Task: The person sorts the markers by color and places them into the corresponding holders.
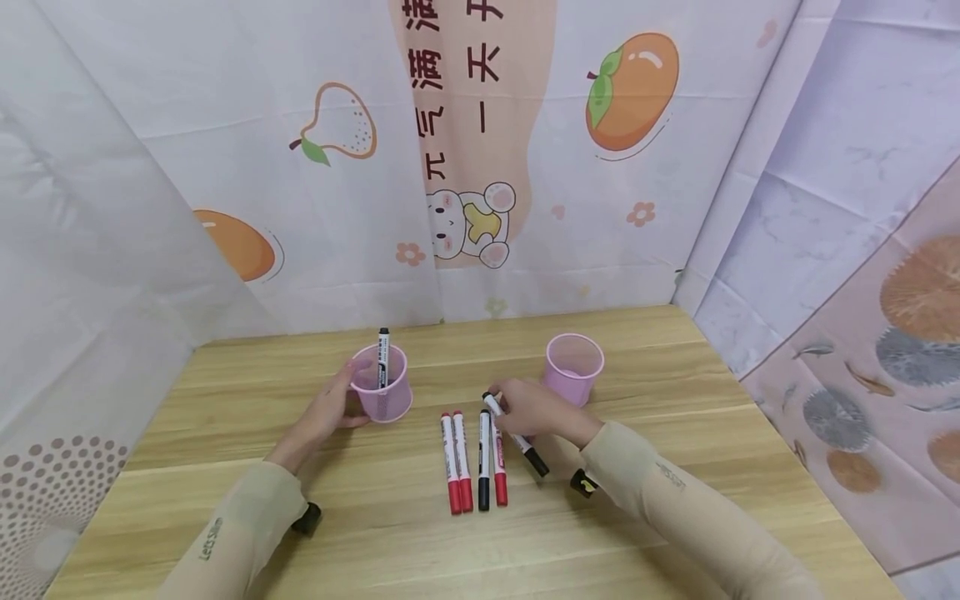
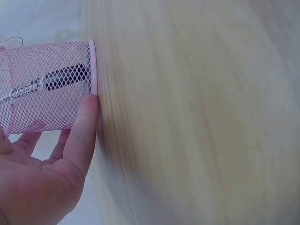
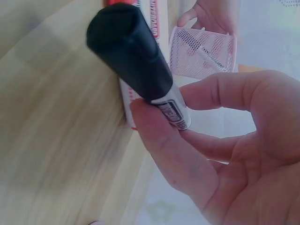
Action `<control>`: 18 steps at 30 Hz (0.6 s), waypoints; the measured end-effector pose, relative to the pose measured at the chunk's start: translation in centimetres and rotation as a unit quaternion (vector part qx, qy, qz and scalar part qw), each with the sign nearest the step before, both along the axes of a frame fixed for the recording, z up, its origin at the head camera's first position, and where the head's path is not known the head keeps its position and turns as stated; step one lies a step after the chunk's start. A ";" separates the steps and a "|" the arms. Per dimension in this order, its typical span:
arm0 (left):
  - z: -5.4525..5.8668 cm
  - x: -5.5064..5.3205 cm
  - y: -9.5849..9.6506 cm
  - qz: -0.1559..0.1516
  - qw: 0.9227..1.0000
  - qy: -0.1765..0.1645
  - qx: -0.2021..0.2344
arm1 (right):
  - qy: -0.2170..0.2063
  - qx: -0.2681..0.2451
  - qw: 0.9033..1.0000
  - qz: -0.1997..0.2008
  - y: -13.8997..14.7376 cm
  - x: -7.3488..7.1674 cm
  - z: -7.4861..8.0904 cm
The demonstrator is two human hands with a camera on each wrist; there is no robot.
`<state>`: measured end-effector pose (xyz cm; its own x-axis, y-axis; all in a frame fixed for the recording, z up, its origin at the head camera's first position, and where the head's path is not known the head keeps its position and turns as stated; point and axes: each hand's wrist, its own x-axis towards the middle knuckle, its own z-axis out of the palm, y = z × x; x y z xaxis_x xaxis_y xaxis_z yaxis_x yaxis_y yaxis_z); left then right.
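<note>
My left hand [image 1: 326, 410] grips the left pink mesh pen cup [image 1: 390, 406], its fingers around the cup's left side. A black-capped whiteboard marker [image 1: 384, 354] stands in that cup; in the left wrist view its dark cap [image 2: 65, 77] shows through the mesh, near the cup's base. My right hand [image 1: 528, 407] pinches another black-capped marker [image 1: 536, 460] between thumb and fingers, tilted with the cap toward me. In the right wrist view the cap [image 3: 131, 49] points at the camera. Just left of that hand lie a red-capped marker [image 1: 501, 483] and a black-capped one [image 1: 483, 467].
Two more red-capped markers [image 1: 452, 475] lie side by side at the row's left end. A second pink mesh cup [image 1: 568, 388] stands behind my right hand with no marker visible inside. A printed curtain [image 1: 337, 250] hangs along the back edge of the wooden table [image 1: 637, 350].
</note>
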<state>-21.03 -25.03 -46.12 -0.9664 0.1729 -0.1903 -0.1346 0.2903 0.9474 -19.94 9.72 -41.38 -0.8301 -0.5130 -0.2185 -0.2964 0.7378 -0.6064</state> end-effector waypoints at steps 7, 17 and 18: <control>0.4 0.1 -0.2 -0.010 1.000 -0.003 0.002 | -0.006 -0.017 1.000 0.014 -1.2 -0.5 0.7; 0.3 0.2 -0.1 -0.006 1.000 -0.007 0.007 | -0.016 -0.042 0.999 0.026 -2.5 -0.8 1.7; 0.4 0.2 0.0 -0.005 1.000 -0.007 0.007 | -0.022 -0.047 0.998 0.027 -2.6 -0.9 1.9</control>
<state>-20.88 -25.04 -45.70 -0.9618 0.1847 -0.2021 -0.1458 0.2792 0.9491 -20.80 7.12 -39.52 -0.7919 -0.5761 -0.2024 -0.3054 0.6607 -0.6857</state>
